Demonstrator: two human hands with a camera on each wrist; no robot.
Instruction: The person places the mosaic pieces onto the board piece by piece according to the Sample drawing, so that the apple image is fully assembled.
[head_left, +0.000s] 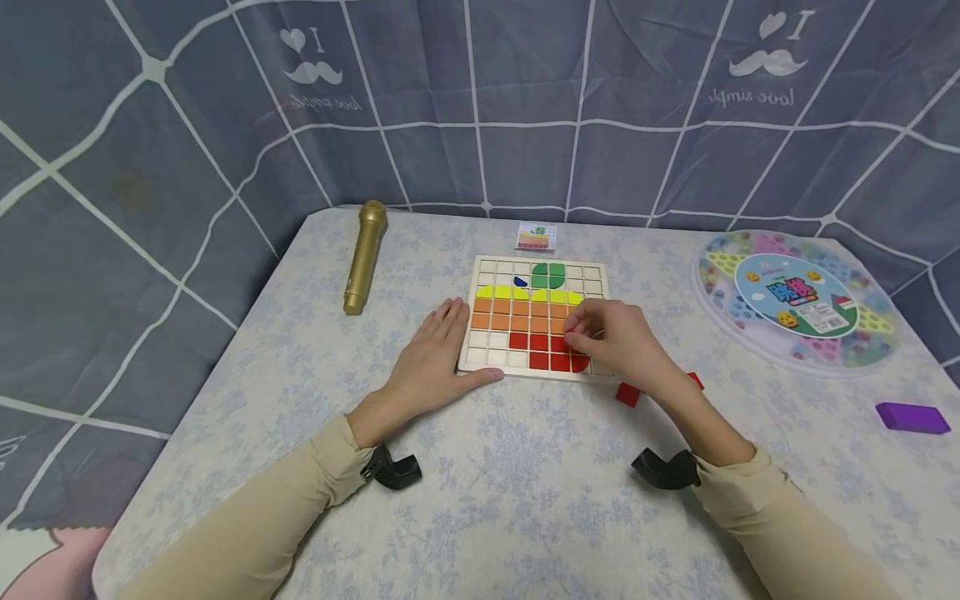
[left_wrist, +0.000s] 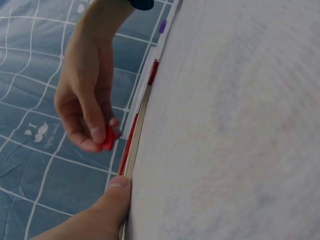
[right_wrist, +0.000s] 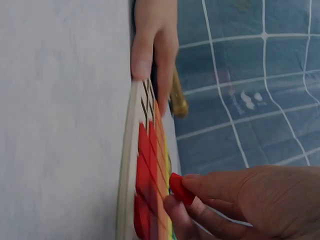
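A wooden grid board (head_left: 487, 342) lies on the table between both hands. It carries red tiles (head_left: 538, 342) in its lower rows, orange tiles (head_left: 517, 308) above, then yellow, a small blue piece (head_left: 521, 282) and a green shape (head_left: 547, 275). My left hand (head_left: 431, 354) rests along the board's left edge with straight fingers, its thumb at the near edge. Over the board's right side, my right hand (head_left: 615, 337) pinches a small red tile (left_wrist: 109, 139) between thumb and fingers, raised off the board in the left wrist view. Loose red tiles (head_left: 628, 394) lie by the board's near right corner, partly under the right forearm.
Behind the board stands a small picture card (head_left: 536, 237). A gold microphone-shaped object (head_left: 365, 258) lies at the back left. On the right are a round, labelled clear case (head_left: 795, 296) and a purple block (head_left: 911, 418). Checked fabric (head_left: 525, 158) hangs behind the table.
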